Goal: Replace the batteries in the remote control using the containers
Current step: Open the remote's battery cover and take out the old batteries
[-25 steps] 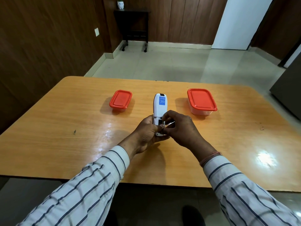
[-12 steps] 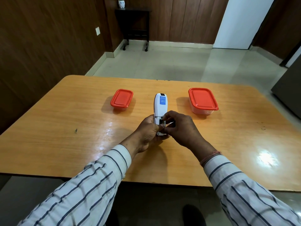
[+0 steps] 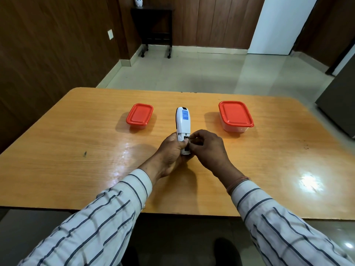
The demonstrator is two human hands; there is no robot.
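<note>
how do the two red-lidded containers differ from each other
The left container is smaller than the right container. The left one sits to the left of the remote, the right one to its right and farther from it. The right one's clear base shows plainly below its lid; the left one's base is mostly in shadow. Both have red lids, closed, and rest on the table.

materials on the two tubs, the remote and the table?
Tubs: likely plastic, with matte red lids; the right one's base looks clear. Remote: white, smooth, probably hard plastic, with a blue label. Table: wood grain under a glossy coat that mirrors the lights; solid wood or laminate, can't tell.
</note>
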